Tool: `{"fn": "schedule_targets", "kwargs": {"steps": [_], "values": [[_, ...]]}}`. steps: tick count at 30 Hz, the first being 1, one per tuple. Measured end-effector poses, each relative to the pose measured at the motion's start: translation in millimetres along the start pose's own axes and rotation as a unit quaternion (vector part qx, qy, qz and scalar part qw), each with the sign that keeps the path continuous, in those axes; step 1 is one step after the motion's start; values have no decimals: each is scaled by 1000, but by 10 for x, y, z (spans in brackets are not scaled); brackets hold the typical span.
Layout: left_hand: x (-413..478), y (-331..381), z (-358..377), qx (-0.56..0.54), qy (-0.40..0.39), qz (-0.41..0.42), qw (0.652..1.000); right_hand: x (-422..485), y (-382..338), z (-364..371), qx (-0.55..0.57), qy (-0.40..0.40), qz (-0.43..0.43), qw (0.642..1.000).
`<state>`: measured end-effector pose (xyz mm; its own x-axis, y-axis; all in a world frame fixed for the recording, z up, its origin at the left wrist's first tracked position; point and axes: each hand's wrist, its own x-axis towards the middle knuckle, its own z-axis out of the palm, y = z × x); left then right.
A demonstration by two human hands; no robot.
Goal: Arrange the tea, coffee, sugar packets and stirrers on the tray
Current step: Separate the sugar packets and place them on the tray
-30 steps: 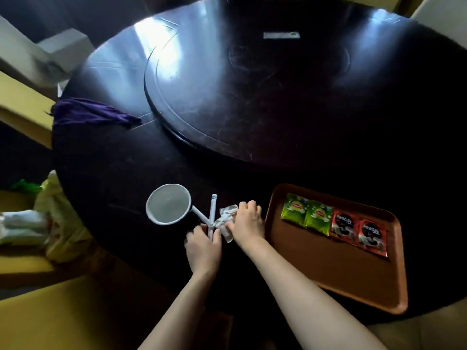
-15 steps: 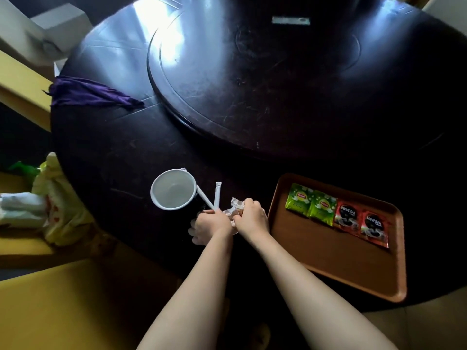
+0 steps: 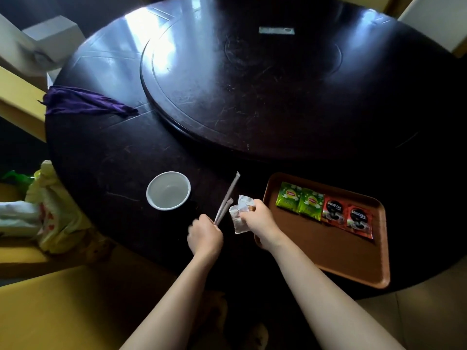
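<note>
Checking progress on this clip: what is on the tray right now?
On the tray: two green tea packets and two red coffee packets, in a row. The right hand covers its near-left corner.

Tray (image 3: 328, 258): on the table (image 3: 113, 152), right of both hands.
Tea packets (image 3: 299, 203): on the tray's far edge, left of the coffee packets (image 3: 347, 219).
Cup (image 3: 168, 190): left of the stirrers (image 3: 226, 199).
Cloth (image 3: 83, 103): far left.

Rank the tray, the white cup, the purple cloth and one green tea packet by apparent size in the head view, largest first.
1. tray
2. purple cloth, though it lies farther off
3. white cup
4. green tea packet
</note>
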<state>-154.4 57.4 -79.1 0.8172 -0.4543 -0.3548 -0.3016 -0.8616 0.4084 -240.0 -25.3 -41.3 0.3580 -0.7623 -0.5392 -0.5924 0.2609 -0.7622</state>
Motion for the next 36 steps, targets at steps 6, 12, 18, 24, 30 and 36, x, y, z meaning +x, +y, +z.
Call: {"fn": "schedule_targets", "kwargs": {"steps": [6, 12, 18, 24, 30, 36], "values": [[-24, -28, -134, -27, -84, 69, 994, -161, 40, -163, 87, -25, 31, 995], [-208, 125, -364, -488, -259, -48, 832, -309, 68, -312, 164, 4, 44, 985], [-434, 233, -622, -526, -367, -31, 766, -456, 65, -496, 235, -15, -21, 972], [-574, 253, -667, -416, -436, 60, 796, -593, 39, -652, 239, -46, -82, 966], [-600, 328, -717, -380, -473, 108, 787, -701, -67, -786, 265, -1, -109, 958], [-613, 427, -680, -397, -495, 143, 759, -745, -93, -802, 190, -1, -135, 972]]}}
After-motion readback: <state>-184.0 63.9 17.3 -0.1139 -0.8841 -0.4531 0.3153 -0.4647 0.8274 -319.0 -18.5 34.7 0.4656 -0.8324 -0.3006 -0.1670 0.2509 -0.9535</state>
